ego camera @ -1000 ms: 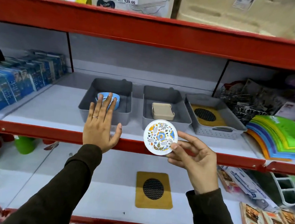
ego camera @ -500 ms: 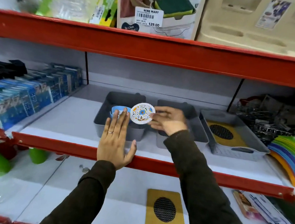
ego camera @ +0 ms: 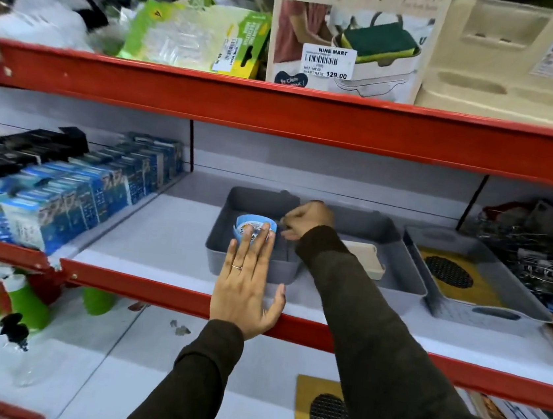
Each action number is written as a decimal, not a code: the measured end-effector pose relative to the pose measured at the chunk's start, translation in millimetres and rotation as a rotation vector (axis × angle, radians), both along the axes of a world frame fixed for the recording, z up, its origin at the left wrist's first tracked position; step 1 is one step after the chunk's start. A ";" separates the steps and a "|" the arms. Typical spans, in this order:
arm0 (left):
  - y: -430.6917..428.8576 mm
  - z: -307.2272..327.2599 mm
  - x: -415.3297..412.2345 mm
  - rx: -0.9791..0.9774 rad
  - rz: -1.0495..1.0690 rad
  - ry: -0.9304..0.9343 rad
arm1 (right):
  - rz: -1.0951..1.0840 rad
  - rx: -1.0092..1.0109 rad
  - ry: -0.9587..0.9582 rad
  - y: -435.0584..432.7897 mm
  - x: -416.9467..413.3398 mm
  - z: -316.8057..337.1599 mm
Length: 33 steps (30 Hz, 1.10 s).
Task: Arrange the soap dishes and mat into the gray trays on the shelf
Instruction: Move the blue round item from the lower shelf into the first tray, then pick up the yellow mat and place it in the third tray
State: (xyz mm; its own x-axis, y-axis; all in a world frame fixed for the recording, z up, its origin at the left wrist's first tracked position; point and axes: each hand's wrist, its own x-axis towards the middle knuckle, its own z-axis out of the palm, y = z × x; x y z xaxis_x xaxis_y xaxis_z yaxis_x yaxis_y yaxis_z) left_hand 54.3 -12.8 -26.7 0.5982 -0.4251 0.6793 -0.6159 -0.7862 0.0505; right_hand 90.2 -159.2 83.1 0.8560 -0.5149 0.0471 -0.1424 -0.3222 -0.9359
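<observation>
Left hand [ego camera: 245, 285]: flat, fingers straight and together, thumb out to the right, holding nothing. Palm lies over the red front lip of the middle shelf [ego camera: 162, 230]; fingertips reach over the near wall of the left gray tray [ego camera: 231, 204]. Ring on one finger. Dark sleeve.

Right hand [ego camera: 305, 217]: reached across into the same tray, at its right wall, fingers curled down and close together. Cannot tell whether they grip anything; what is under them is hidden. Forearm runs diagonally from lower right, crossing the near left corner of the middle gray tray [ego camera: 396, 267].

Left tray: a blue round soap dish [ego camera: 254, 225] sits in it, partly behind the left fingertips, with a pale patterned face inside it; detail blurred.

Middle tray: a beige rectangular soap dish [ego camera: 369, 261], partly covered by the right sleeve.

Right gray tray [ego camera: 463, 310]: a yellow mat [ego camera: 466, 282] with a dark mesh oval lies flat inside. The three trays stand side by side, touching or nearly so.

Lower shelf, near: a second yellow mat [ego camera: 310, 416] with the same dark oval lies flat, partly behind the right arm.

Left on the middle shelf: rows of blue boxes [ego camera: 73, 193]. Top shelf: a soap dispenser box [ego camera: 357, 36] with a price sticker.
</observation>
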 end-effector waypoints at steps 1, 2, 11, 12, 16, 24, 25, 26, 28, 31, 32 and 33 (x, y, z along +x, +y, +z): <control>0.3 -0.8 -0.6 0.005 -0.014 -0.008 | 0.002 0.066 -0.031 -0.3 -14.3 4.4; 1.0 -0.1 -1.2 0.012 -0.026 -0.011 | 0.005 0.104 -0.083 -2.0 -32.0 3.9; 1.9 -64.1 -86.5 0.011 -0.389 -0.257 | 0.073 0.169 -0.040 -14.8 -251.4 -91.9; 0.4 -82.7 -102.2 0.085 -0.458 -0.208 | 0.057 0.165 0.025 -20.0 -265.3 -112.2; -20.1 -148.1 -135.9 0.343 -0.518 0.333 | -0.038 0.135 0.331 -61.1 -288.7 -212.9; -80.3 -218.9 -117.5 -0.181 0.060 1.431 | -0.253 0.111 0.616 -106.5 -251.9 -335.5; -87.4 -225.3 -113.4 -0.266 0.116 1.485 | -0.262 0.123 0.617 -108.2 -248.1 -339.3; -92.1 -228.0 -110.5 -0.321 0.167 1.512 | -0.266 0.123 0.619 -109.7 -244.9 -341.9; -95.4 -225.7 -109.8 -0.377 0.236 1.539 | -0.264 0.115 0.654 -111.7 -241.7 -343.0; -87.6 -217.1 -119.0 -0.396 0.294 1.535 | -0.271 0.107 0.713 -110.8 -250.5 -340.1; -82.9 -216.5 -123.1 -0.434 0.299 1.542 | -0.296 0.132 0.694 -109.4 -255.5 -340.1; -77.9 -215.0 -128.8 -0.474 0.297 1.549 | -0.329 0.172 0.657 -107.2 -261.5 -339.7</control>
State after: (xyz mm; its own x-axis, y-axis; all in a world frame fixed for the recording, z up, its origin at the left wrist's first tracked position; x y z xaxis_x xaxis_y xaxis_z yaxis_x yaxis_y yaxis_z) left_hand -74.5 -90.7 -241.6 0.8069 -0.1198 -0.5784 0.4072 -0.5964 0.6917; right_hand -171.3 -266.4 -256.6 0.4812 -0.7026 -0.5242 -0.7519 -0.0234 -0.6589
